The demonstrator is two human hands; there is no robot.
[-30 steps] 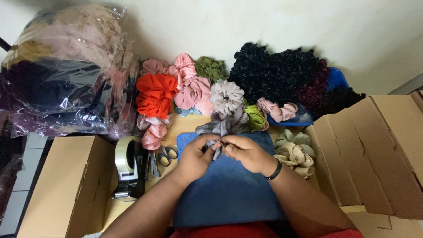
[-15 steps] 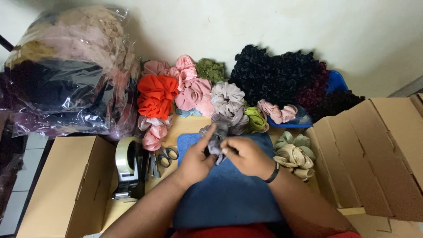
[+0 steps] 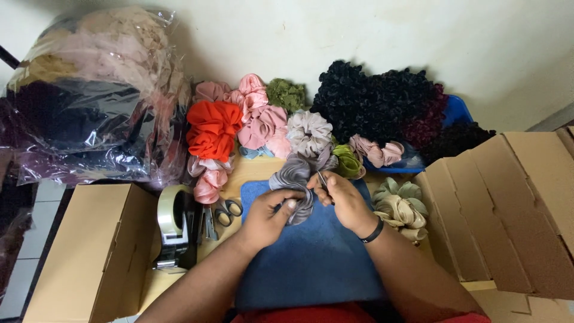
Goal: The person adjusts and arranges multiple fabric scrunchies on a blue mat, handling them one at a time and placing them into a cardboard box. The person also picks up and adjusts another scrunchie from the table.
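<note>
Grey ruffled fabric scrunchie [image 3: 293, 182] lay over the blue cloth mat [image 3: 311, 257], clenched by the left hand [image 3: 270, 216]; right hand [image 3: 338, 200] pinched a thin metal tool [image 3: 323, 180]. At three o'clock, the open cardboard box [image 3: 508, 209] hid its contents; at ten, a clear plastic bag [image 3: 89, 96] held blurred fabrics.

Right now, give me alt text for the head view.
Two hands work on a grey scrunchie over a blue cloth: left hand holds it, right hand pinches a small metal tool. Colourful scrunchies lie behind, cardboard boxes beside.
</note>
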